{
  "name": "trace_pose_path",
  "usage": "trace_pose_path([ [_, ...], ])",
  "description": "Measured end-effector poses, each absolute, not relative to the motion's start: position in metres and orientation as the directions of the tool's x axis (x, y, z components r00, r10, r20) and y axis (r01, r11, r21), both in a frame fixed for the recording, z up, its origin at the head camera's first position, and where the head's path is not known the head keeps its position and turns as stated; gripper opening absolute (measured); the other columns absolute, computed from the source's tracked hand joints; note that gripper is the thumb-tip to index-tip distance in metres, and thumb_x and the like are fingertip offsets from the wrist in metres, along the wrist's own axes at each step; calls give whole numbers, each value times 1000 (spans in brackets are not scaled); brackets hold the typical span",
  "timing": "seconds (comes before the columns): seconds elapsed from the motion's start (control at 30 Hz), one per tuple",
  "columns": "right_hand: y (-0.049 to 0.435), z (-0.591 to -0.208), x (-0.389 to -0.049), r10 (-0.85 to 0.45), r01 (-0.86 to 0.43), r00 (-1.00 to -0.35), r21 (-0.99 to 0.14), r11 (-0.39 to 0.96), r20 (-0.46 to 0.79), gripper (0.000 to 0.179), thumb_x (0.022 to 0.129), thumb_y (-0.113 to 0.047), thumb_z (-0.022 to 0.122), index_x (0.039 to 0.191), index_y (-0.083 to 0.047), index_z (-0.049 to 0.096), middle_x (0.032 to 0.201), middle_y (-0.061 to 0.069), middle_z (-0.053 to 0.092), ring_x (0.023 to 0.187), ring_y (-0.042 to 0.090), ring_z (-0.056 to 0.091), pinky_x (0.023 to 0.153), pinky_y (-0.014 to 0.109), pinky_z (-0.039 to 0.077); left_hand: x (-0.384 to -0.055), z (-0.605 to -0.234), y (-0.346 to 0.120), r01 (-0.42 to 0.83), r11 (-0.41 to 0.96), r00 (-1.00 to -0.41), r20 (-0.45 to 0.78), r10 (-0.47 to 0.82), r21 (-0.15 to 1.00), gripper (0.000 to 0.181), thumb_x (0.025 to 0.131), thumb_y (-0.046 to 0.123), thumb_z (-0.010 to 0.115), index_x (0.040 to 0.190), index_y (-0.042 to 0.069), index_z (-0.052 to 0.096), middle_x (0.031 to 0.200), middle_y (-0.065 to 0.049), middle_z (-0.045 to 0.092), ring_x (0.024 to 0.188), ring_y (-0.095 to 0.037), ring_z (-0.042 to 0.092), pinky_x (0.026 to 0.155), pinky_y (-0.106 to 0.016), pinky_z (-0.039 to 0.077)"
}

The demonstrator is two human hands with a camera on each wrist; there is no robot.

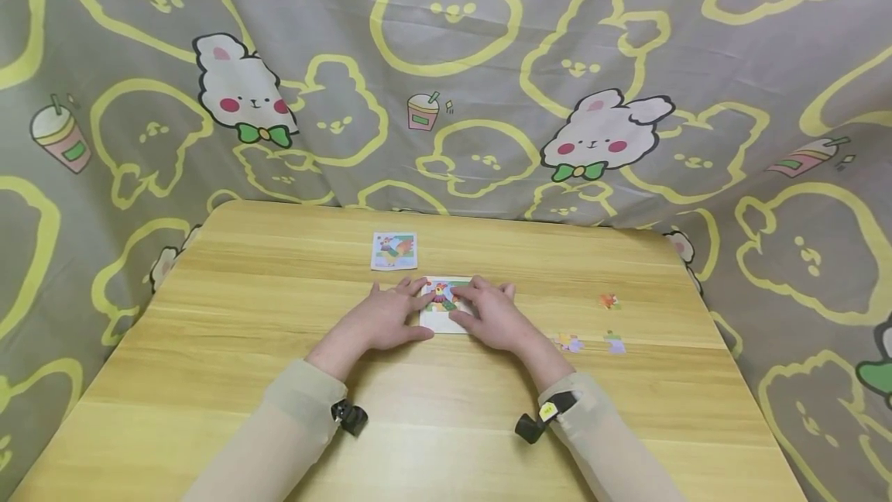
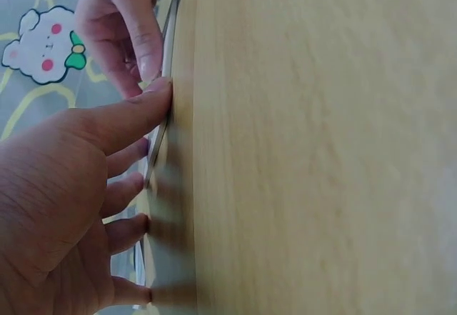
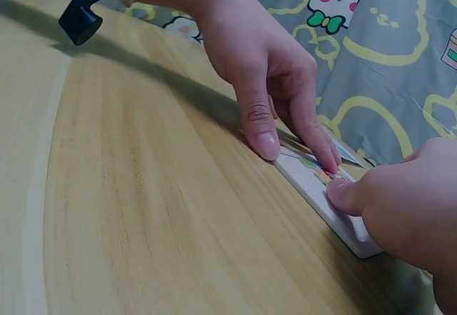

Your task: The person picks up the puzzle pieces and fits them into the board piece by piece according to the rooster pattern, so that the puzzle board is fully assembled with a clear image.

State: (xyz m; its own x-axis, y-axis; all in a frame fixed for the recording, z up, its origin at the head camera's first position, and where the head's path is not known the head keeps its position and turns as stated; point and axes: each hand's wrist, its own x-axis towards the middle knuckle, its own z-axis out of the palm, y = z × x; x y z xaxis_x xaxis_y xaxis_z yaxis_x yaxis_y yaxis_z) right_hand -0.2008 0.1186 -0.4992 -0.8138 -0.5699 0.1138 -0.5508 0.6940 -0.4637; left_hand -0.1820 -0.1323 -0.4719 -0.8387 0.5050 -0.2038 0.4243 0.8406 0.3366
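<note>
A white puzzle tray (image 1: pixel 437 324) lies flat on the table, with part of a rooster picture (image 1: pixel 440 297) in its upper area and a bare white strip below. My left hand (image 1: pixel 386 318) is at its left side, thumb by the lower left corner and index finger touching the picture. My right hand (image 1: pixel 493 318) rests over the tray's right side, its fingers on the picture and its thumb near the bare strip. In the right wrist view, the right thumb (image 3: pixel 344 195) is close to the left index fingertip on the tray. My fingers hide part of the picture.
A square card (image 1: pixel 394 251) with a rooster picture lies behind the tray. To the right are loose puzzle pieces: an orange-red one (image 1: pixel 609 301), a purple one (image 1: pixel 615 343) and a purple-and-yellow bit (image 1: pixel 569 343) beside my right forearm. A patterned curtain (image 1: pixel 481 99) surrounds the wooden table (image 1: pixel 432 424).
</note>
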Motion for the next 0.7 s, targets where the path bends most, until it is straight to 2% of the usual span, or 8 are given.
trace_pose_path([
  [0.43,118,-497,-201,-586,-563,-807,-401,723,77,51,104,-39,69,145,-8,66,103,-5,56,76,12,48,84,46,25,-182,-470,-131,436,843,-837,-201,508,315,78,98,58,69,162,18,46,173,-9,27,157,-39,24,114,-79,22],
  [0.7,118,-499,-200,-583,-572,-804,-424,702,117,49,103,-37,70,143,-7,68,102,-4,57,80,12,52,84,48,27,-180,-469,-119,481,823,-820,-176,544,303,79,101,59,64,166,22,39,173,-10,26,158,-39,21,116,-76,23],
])
